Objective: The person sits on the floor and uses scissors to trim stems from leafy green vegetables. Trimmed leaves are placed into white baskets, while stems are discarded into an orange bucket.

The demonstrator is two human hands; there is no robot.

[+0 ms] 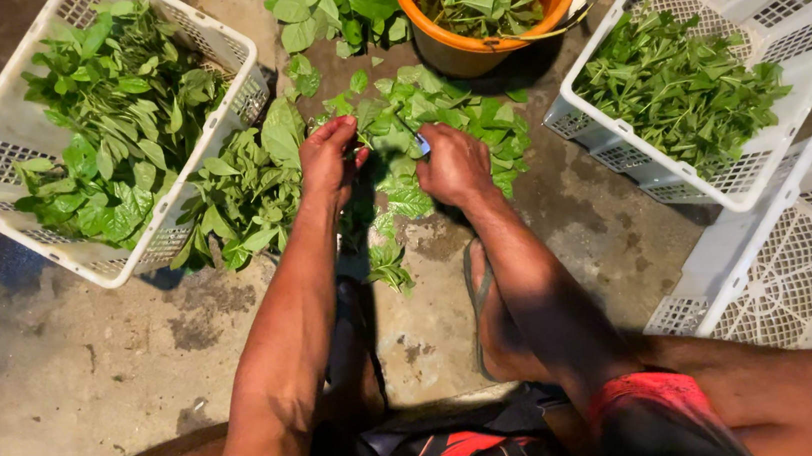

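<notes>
Squatting puts the loose pile of green leafy stems (415, 126) within reach. Your left hand (329, 161) pinches a sprig; your right hand (455, 165) curls around a small blade. Beyond, the round orange plastic bucket (488, 3) holds leaves.

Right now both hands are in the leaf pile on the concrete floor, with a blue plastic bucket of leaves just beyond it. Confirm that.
Not quite: the round plastic bucket is orange, not blue, as the head view shows. The left hand and right hand are indeed in the green leaf pile on the concrete floor.
</notes>
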